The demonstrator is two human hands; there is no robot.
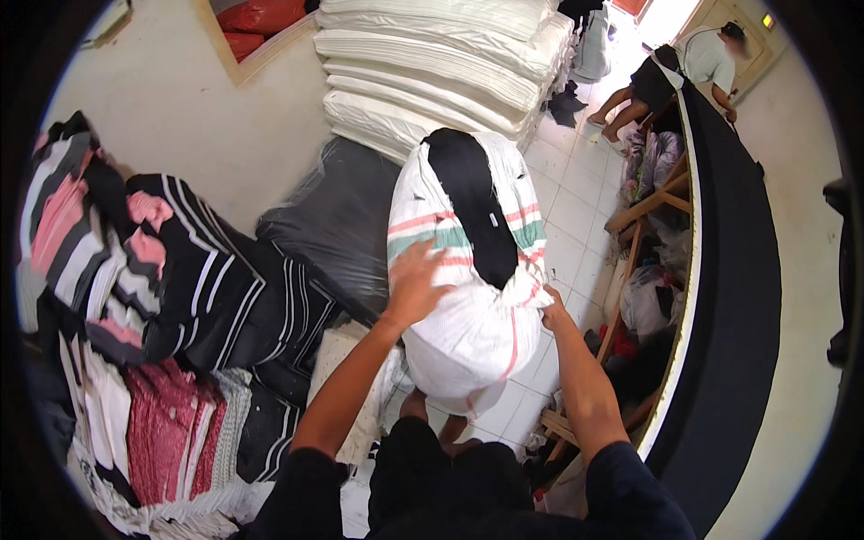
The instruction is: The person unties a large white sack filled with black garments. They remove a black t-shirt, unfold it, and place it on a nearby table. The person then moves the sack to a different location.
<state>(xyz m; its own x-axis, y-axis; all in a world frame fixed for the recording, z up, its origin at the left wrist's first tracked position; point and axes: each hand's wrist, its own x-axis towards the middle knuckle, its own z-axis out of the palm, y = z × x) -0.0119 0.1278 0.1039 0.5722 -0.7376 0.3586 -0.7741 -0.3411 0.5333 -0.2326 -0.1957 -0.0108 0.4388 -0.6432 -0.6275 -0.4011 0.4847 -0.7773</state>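
A large, bulging white woven sack [459, 337] with red and green stripes stands on the floor in front of my legs. Black fabric [472, 202] shows through its long opening along the top. My left hand [416, 286] is over the sack's left side, its fingers spread and slightly blurred; whether it touches the sack is unclear. At the right edge of the opening, my right hand [553, 310] pinches the sack's gathered material; part of those fingers is hidden.
Stacked white padded bundles [441, 67] rise behind the sack, beside a dark plastic-wrapped bundle [333, 211]. Folded striped fabrics [207, 288] pile up at left. On the right, a long table [729, 297] has bags underneath. Another person [711, 63] bends at its far end.
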